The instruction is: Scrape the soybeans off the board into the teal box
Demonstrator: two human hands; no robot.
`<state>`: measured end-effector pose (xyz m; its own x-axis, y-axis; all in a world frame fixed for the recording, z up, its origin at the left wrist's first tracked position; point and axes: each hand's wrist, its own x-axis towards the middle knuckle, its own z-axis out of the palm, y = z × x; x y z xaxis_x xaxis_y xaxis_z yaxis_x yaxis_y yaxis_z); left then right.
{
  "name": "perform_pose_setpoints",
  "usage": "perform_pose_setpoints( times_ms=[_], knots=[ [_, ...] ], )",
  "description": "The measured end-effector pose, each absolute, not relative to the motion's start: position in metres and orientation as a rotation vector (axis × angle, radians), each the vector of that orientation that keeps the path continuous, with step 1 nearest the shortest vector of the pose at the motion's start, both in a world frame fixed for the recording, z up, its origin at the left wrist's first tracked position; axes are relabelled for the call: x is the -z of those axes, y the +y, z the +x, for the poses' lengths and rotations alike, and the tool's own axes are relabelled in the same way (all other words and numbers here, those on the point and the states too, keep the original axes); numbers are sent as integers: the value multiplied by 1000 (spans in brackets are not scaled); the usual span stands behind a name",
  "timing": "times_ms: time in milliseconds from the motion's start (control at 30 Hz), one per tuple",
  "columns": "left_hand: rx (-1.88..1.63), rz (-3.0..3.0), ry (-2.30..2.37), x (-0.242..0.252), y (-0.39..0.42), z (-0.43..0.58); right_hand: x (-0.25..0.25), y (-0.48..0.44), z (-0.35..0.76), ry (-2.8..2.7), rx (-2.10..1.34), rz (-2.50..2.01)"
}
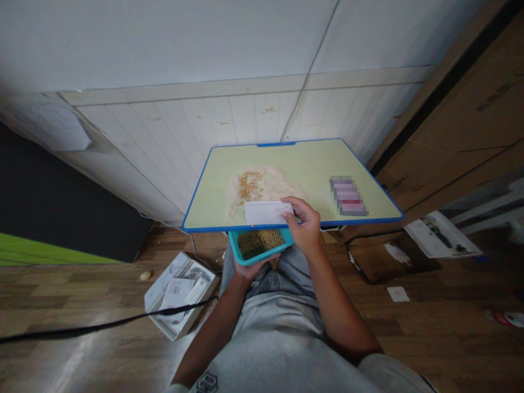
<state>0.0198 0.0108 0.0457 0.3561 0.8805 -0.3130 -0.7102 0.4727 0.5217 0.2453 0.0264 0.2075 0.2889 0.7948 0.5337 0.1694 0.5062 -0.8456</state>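
Observation:
My left hand (249,268) supports a turquoise plastic basin (235,252) from below, just under the table's front edge. Inside it lie dark green beans (249,245) on one side and pale yellowish beans (271,238) on the other. Between the thumb and fingers of my right hand (305,221) is a flat white rectangular card (264,212), held at the front edge of the table above the basin. Behind the card, pale grains (275,177) are spread over the tabletop, with orange-yellow kernels (248,186) on their left part.
The blue-rimmed folding table (323,158) stands against the white wall. A blurred-out pinkish object (349,196) lies on its right side. On the floor are an open white box (180,295) with cables at left and a cardboard box (380,262) at right. A black strap (123,323) crosses the lower left.

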Motion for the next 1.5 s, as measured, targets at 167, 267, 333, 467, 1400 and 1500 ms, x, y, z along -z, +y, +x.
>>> perform_pose_setpoints(
  times_ms=[167,267,333,467,1400,1500],
  knots=[
    [-1067,315,614,-45,11,21,-208,26,246,-1228,-527,-998],
    [-1070,305,611,-46,10,22,-207,27,246,-1228,-522,-993],
    [-1069,303,614,-47,10,22,-205,27,245,-1221,-506,-999],
    [-1050,306,607,-46,11,22,-202,28,243,-1179,-532,-1007],
    [-1070,208,622,-59,8,27,-195,40,241,-1064,-420,-1156],
    [-1059,218,612,-57,8,26,-194,42,242,-1058,-421,-1157]
  ],
)
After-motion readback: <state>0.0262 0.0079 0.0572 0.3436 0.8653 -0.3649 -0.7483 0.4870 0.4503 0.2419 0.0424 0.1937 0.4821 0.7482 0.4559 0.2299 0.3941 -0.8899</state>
